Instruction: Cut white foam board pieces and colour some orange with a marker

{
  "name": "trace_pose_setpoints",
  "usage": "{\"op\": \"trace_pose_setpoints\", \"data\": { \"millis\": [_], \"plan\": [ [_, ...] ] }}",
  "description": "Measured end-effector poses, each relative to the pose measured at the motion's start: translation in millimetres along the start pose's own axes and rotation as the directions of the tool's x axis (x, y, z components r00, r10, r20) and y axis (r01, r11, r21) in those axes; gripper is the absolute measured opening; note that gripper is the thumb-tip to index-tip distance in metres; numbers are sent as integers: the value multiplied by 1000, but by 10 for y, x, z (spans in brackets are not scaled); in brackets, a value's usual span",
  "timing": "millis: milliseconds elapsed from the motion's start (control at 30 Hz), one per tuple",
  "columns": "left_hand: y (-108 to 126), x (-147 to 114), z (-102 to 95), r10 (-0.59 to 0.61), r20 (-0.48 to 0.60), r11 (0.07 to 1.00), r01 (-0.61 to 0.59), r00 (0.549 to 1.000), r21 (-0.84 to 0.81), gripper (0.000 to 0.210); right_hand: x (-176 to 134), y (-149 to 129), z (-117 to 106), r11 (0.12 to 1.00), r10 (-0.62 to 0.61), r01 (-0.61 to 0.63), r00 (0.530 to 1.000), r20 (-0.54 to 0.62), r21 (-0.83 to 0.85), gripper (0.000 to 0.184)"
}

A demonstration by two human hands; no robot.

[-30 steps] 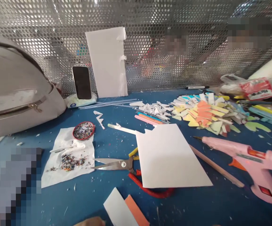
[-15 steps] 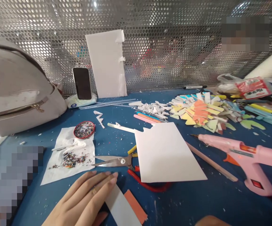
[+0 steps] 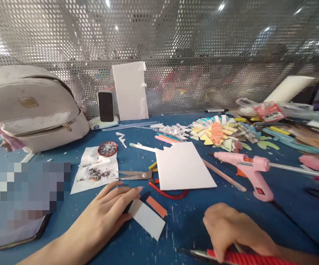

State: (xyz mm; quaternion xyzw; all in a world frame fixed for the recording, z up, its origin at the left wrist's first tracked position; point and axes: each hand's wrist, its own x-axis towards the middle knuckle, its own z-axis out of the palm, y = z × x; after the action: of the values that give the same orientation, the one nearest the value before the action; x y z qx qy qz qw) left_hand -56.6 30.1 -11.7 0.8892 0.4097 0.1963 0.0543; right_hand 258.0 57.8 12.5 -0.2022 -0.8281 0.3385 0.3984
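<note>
My left hand lies flat on the blue table, its fingers pressing the left end of a small white foam strip. An orange strip lies just beyond that piece. My right hand is closed around a red-handled cutter at the bottom edge, its metal tip pointing left toward the white strip. A white sheet lies beyond, partly covering red-handled scissors.
A pink glue gun lies to the right with a wooden stick beside it. Coloured foam scraps pile behind. A paper with glitter, a backpack, a phone and a perforated metal screen stand further back.
The view has pulled back and tilted. My left hand came in and settled on the white strip. My right hand entered from the bottom holding the red cutter.
</note>
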Motion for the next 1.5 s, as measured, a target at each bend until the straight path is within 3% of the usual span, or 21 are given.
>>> {"op": "trace_pose_setpoints", "data": {
  "millis": [100, 467, 833, 1500],
  "plan": [
    [11, -9, -27, 32, -9, 999, -32, 999, -27, 43, -75, -50, 14, 999, 35, -35, 996, -87, 3, 41],
    [157, -45, -61, 85, -34, 996, -84, 996, 12, 45, -1, -27, -4, 993, -94, 84, 989, -113, -84, 43],
    [149, -33, -64, 144, -33, 988, -142, 989, 54, 52, 25, 13, -16, 991, -103, 95, 991, -80, -95, 40],
    [189, -19, -76, 166, -31, 984, -163, 986, 73, 44, 28, 26, -19, 985, -118, 113, 992, -39, -131, 33]
  ]
}}
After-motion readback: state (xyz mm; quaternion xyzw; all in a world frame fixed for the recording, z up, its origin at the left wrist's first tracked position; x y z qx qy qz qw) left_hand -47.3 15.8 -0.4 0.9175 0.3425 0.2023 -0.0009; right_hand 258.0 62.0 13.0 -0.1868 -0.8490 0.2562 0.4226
